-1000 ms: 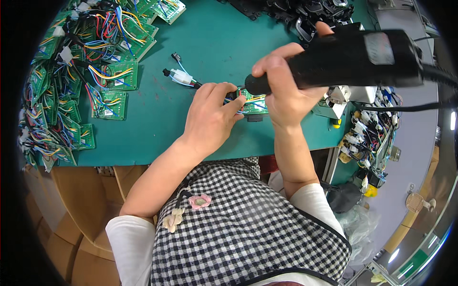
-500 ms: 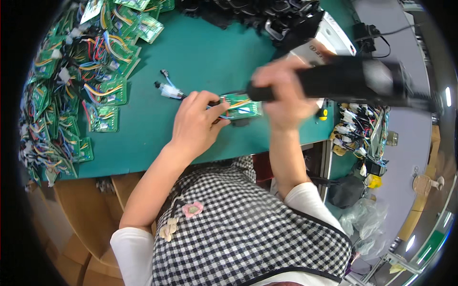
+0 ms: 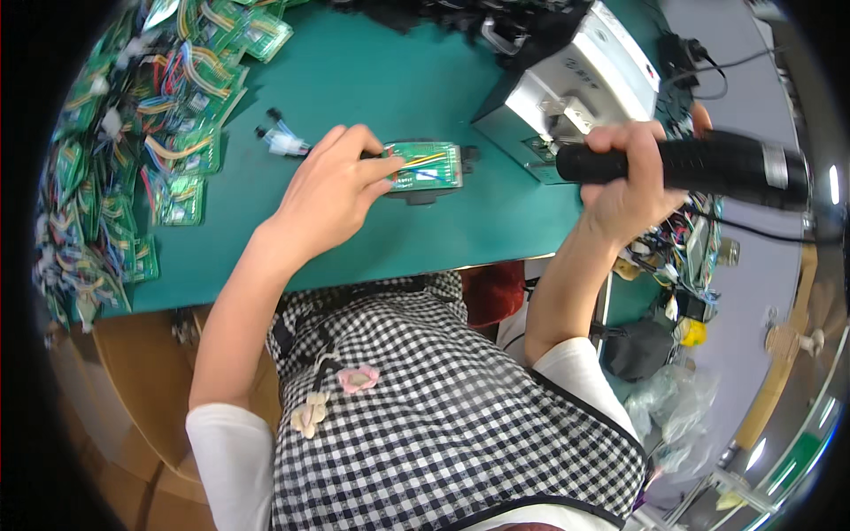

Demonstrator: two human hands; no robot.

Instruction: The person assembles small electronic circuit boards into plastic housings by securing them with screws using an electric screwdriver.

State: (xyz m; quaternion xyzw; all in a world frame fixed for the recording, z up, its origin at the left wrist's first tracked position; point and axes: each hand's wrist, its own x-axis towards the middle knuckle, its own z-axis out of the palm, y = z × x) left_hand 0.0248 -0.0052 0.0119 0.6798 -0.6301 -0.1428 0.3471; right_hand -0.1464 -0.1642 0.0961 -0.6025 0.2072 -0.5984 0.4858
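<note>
My right hand (image 3: 630, 181) is wrapped round a black electric screwdriver (image 3: 730, 168), a thick cylinder with a cord at its rear. Its front end is at the metal mechanism of a white and black box-shaped screw feeder (image 3: 580, 75); the bit itself I cannot make out. My left hand (image 3: 332, 190) grips the left end of a green circuit board (image 3: 443, 168) with coloured wires, its fingertips pressed on it. The board lies in a black holder (image 3: 422, 198) on the green table. Wires with white and black connectors (image 3: 285, 142) stick out left of my left hand.
Several wired green circuit boards (image 3: 181, 199) are heaped along the table's left side. Black parts (image 3: 390, 13) pile up at the far edge. Bundled cables (image 3: 682, 257) lie to the right, below the screwdriver's cord (image 3: 770, 232). The green tabletop (image 3: 354, 80) stretches between them.
My right hand has carried the screwdriver right, away from the circuit board to the screw feeder. My left hand stays on the board; the view has shifted slightly.
</note>
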